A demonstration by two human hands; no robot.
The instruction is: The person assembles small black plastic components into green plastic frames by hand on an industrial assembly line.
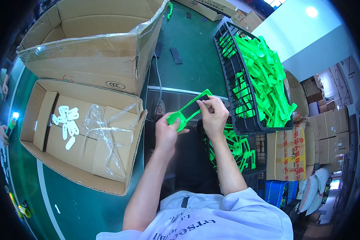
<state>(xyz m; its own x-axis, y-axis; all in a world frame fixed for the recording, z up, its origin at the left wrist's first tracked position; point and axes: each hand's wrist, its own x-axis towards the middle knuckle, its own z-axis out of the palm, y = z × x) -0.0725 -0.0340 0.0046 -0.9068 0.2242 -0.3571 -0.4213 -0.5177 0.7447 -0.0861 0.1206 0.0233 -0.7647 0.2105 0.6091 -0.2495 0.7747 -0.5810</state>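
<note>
In front of my body I hold a bright green plastic part (pixel 181 116), a long open frame with a rounded, wider near end. My left hand (pixel 166 130) is closed round that rounded end, thumb on top. With my right hand (pixel 214 115) I pinch near the frame's far end. A dark flat piece (pixel 204 98) shows beside my right fingertips; whether it is fixed to the frame I cannot tell. On the table beyond lies a small black strip (pixel 176 55), with others near it.
A shallow cardboard box (pixel 44 170) at left holds several white oval pieces (pixel 70 127) and clear plastic wrap (pixel 108 140). Behind it stands a tall open carton (pixel 88 60). At right, a black crate (pixel 244 80) is heaped with green parts (pixel 264 76); another crate (pixel 260 154) with green parts sits lower.
</note>
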